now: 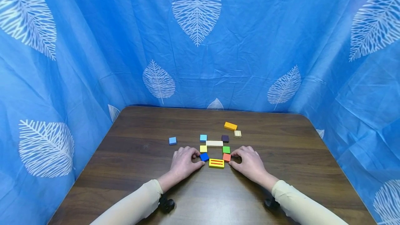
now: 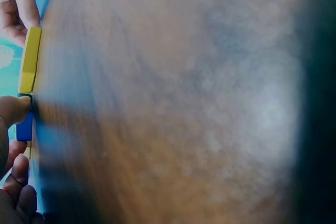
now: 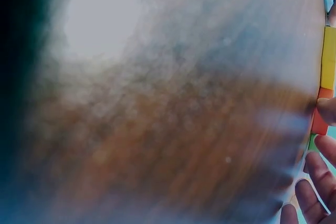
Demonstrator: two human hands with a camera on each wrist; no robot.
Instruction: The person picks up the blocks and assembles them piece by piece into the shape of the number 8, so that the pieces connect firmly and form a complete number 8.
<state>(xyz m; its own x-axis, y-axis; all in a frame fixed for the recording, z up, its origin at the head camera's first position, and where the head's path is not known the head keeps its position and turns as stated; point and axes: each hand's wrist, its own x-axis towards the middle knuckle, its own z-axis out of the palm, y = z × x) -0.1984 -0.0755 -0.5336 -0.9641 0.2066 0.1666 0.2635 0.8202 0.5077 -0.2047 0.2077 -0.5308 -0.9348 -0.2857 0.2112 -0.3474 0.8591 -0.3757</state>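
My left hand (image 1: 184, 162) pinches a dark blue block (image 1: 204, 157) between thumb and index finger; the block sits turned at an angle. On the other side, my right hand (image 1: 249, 161) has thumb and index finger on a red-orange block (image 1: 226, 157), pinching it. Between these two, slightly nearer, lies a yellow block with red stripes (image 1: 216, 163). A yellow block (image 1: 203, 149) is just behind the blue one, and a green block (image 1: 226, 150) behind the red-orange one. In the left wrist view, the thumb presses the blue block (image 2: 24, 125) beside the yellow one.
A long cream block (image 1: 214, 143) lies farther back, with a light blue block (image 1: 203, 138) and a dark purple block (image 1: 225, 138) at its ends. An orange block (image 1: 230, 126), a striped cream block (image 1: 238, 134) and another blue block (image 1: 172, 141) lie apart on the wooden table (image 1: 140, 121).
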